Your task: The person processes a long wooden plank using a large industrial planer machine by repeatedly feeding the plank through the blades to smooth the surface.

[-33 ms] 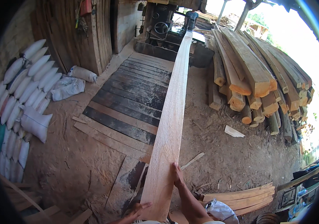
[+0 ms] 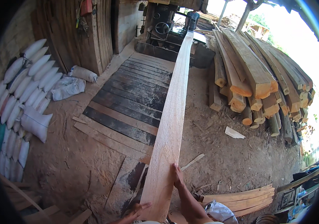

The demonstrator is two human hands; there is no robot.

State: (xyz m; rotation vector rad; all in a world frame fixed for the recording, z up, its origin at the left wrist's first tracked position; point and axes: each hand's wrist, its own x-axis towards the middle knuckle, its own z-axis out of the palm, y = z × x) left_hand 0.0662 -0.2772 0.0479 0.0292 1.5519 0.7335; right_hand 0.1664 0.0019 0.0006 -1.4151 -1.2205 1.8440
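A long, pale wooden plank (image 2: 167,130) stretches from just in front of me to a dark machine at the far end. My right hand (image 2: 178,176) grips its right edge, with fingers on the side and most of the palm hidden. Lower down, my left hand (image 2: 137,211) holds the left edge near the close end; its upper finger or thumb lies over the top face and the others are out of sight below. The far end of the plank meets a blue-grey shape (image 2: 193,20) beside the machine, too small to make out.
The machine (image 2: 162,28) has a handwheel. Dark slats (image 2: 125,97) cover the floor left of the plank. Thick timber beams (image 2: 249,67) are piled at right, white sacks (image 2: 25,86) at left. Cut boards (image 2: 241,199) and a white bag (image 2: 221,211) lie near my right arm.
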